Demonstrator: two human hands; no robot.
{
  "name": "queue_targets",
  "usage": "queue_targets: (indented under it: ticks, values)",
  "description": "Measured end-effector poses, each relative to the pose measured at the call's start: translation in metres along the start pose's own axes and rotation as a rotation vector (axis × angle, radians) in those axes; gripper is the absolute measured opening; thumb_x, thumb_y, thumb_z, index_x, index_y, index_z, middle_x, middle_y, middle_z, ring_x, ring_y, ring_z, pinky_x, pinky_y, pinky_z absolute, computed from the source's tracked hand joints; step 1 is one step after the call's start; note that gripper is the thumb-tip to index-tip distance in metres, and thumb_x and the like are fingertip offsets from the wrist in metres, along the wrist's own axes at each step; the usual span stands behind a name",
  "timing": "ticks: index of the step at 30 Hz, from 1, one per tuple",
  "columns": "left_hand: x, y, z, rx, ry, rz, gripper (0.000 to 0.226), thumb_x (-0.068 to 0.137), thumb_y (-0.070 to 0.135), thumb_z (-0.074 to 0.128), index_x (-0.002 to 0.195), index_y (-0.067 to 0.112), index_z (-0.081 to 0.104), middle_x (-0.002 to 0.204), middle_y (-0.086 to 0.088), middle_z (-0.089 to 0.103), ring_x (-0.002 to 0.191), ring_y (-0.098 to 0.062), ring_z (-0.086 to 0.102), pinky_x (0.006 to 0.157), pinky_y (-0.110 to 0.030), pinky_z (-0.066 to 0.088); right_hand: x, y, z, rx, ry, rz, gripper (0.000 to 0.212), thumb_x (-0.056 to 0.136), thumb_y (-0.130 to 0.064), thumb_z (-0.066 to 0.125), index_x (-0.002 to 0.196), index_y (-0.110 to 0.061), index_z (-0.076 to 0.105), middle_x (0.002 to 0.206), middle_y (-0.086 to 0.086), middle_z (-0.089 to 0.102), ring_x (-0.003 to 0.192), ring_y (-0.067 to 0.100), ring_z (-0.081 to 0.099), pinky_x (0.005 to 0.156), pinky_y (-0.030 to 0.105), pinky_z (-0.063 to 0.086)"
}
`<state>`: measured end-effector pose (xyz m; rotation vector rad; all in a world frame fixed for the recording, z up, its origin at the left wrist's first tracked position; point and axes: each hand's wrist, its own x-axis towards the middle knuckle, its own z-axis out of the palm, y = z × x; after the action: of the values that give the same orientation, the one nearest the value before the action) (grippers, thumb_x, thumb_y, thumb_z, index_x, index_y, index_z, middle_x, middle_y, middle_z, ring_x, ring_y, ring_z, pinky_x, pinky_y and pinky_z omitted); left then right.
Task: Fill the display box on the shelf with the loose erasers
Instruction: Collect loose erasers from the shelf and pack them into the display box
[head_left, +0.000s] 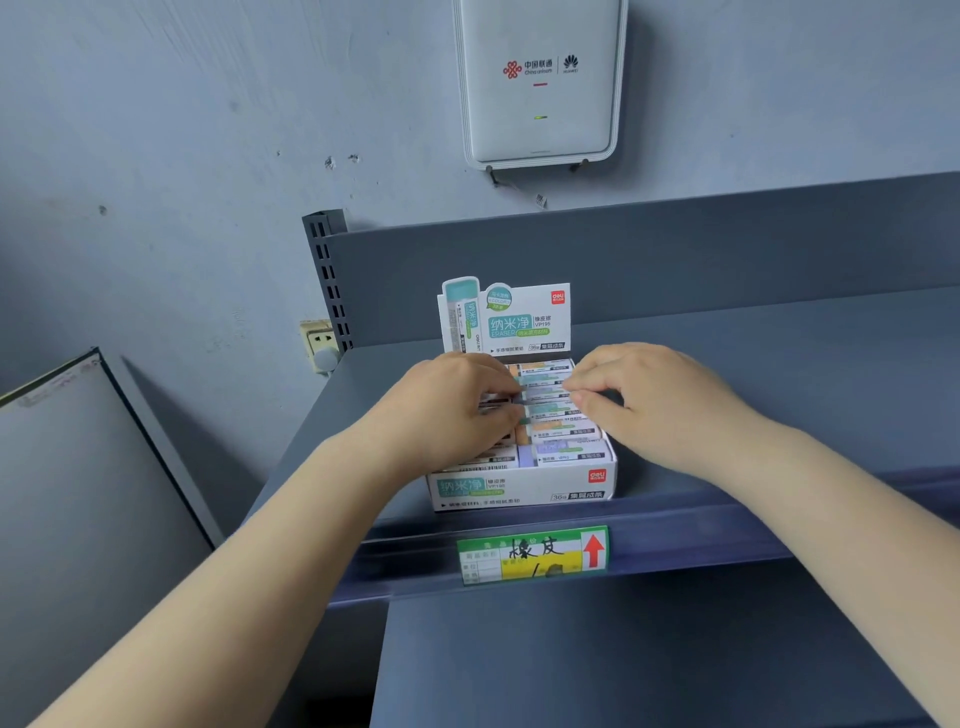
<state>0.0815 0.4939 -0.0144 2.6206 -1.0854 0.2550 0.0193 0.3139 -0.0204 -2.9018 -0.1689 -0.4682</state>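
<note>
A white display box (519, 491) with an upright printed header card stands on the grey shelf (727, 374). Inside it lie rows of sleeved erasers (563, 441) with orange, teal and purple ends. My left hand (447, 410) hangs over the box's left column and hides most of it; its curled fingertips pinch the left end of a teal eraser (543, 388) in the middle rows. From the right side, my right hand (644, 400) reaches in, thumb and forefinger pinching the same eraser's right end.
A green and yellow price label (532, 555) sits on the shelf's front rail, below the box. A lower shelf (623, 665) lies underneath. A white router (540, 83) hangs on the wall above. A wall socket (319, 343) and a grey panel (78, 467) are at the left.
</note>
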Motion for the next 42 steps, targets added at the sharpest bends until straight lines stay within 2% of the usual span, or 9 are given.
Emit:
queue_targets:
  ticks: [7,10,14,17,25,30,33,39,42]
  values:
    - [0.008,-0.002,-0.003,-0.058,0.001,-0.086,0.033,0.088,0.03,0.057,0.119,0.021,0.063,0.125,0.005,0.06,0.114,-0.015,0.054,0.095,-0.027,0.043,0.012,0.001,-0.002,0.026,-0.019,0.01,0.033,0.096,-0.028,0.038,0.108,-0.018,0.067,0.119,-0.009,0.06,0.11,0.017,0.054,0.09,0.039,0.046]
    - [0.014,-0.003,-0.001,-0.016,-0.001,-0.093,0.032,0.09,0.029,0.053,0.119,0.021,0.063,0.127,0.004,0.06,0.116,-0.018,0.053,0.097,-0.033,0.044,0.022,0.002,0.0,-0.011,-0.054,0.006,0.034,0.097,-0.027,0.036,0.118,-0.021,0.062,0.126,-0.007,0.057,0.116,0.018,0.05,0.094,0.04,0.045]
    - [0.021,-0.004,0.002,0.021,-0.023,-0.093,0.033,0.09,0.028,0.051,0.121,0.021,0.061,0.129,0.005,0.059,0.119,-0.019,0.051,0.101,-0.037,0.042,0.031,0.005,0.005,-0.053,-0.077,0.015,0.035,0.097,-0.028,0.034,0.106,-0.017,0.066,0.119,-0.004,0.059,0.109,0.021,0.053,0.088,0.043,0.048]
    - [0.02,-0.004,0.004,0.015,0.01,-0.091,0.033,0.091,0.029,0.051,0.121,0.021,0.061,0.129,0.005,0.06,0.118,-0.018,0.052,0.1,-0.035,0.042,0.029,0.006,0.005,-0.031,-0.071,0.007,0.035,0.097,-0.028,0.035,0.112,-0.019,0.065,0.123,-0.005,0.058,0.113,0.02,0.052,0.091,0.042,0.047]
    - [-0.042,-0.004,-0.001,0.018,0.241,-0.035,0.04,0.083,0.042,0.046,0.105,0.019,0.069,0.109,0.008,0.067,0.1,-0.016,0.059,0.087,-0.031,0.046,-0.023,-0.002,0.0,0.204,0.097,-0.067,0.028,0.092,-0.03,0.049,0.111,-0.024,0.068,0.113,-0.016,0.064,0.104,0.008,0.054,0.091,0.031,0.045]
    - [-0.058,-0.004,0.008,-0.118,0.297,-0.12,0.029,0.087,0.039,0.054,0.101,0.021,0.071,0.103,0.016,0.066,0.097,-0.008,0.056,0.078,-0.002,0.032,-0.03,-0.003,0.005,0.253,0.106,-0.039,0.028,0.09,-0.032,0.05,0.11,-0.028,0.069,0.116,-0.019,0.064,0.103,0.004,0.051,0.085,0.028,0.045]
    - [-0.056,-0.002,0.012,-0.126,0.348,-0.159,0.027,0.085,0.038,0.056,0.101,0.023,0.072,0.105,0.016,0.066,0.097,-0.006,0.055,0.074,0.0,0.031,-0.028,-0.002,0.006,0.244,0.097,-0.033,0.028,0.09,-0.033,0.049,0.11,-0.029,0.069,0.119,-0.018,0.063,0.102,0.002,0.049,0.081,0.027,0.046]
    - [-0.058,0.0,0.012,-0.153,0.362,-0.159,0.023,0.086,0.028,0.059,0.104,0.022,0.071,0.11,0.013,0.067,0.097,-0.004,0.053,0.074,-0.005,0.035,-0.028,-0.001,0.007,0.282,0.129,-0.042,0.026,0.089,-0.032,0.053,0.108,-0.028,0.07,0.117,-0.016,0.065,0.108,0.004,0.054,0.095,0.034,0.046]
    - [-0.067,0.001,0.013,-0.215,0.425,-0.152,0.019,0.085,0.031,0.062,0.097,0.022,0.074,0.1,0.012,0.071,0.091,-0.002,0.06,0.066,-0.009,0.042,-0.036,-0.003,0.014,0.381,0.261,-0.081,0.018,0.083,-0.03,0.065,0.096,-0.024,0.075,0.103,-0.012,0.072,0.093,0.007,0.062,0.083,0.035,0.053]
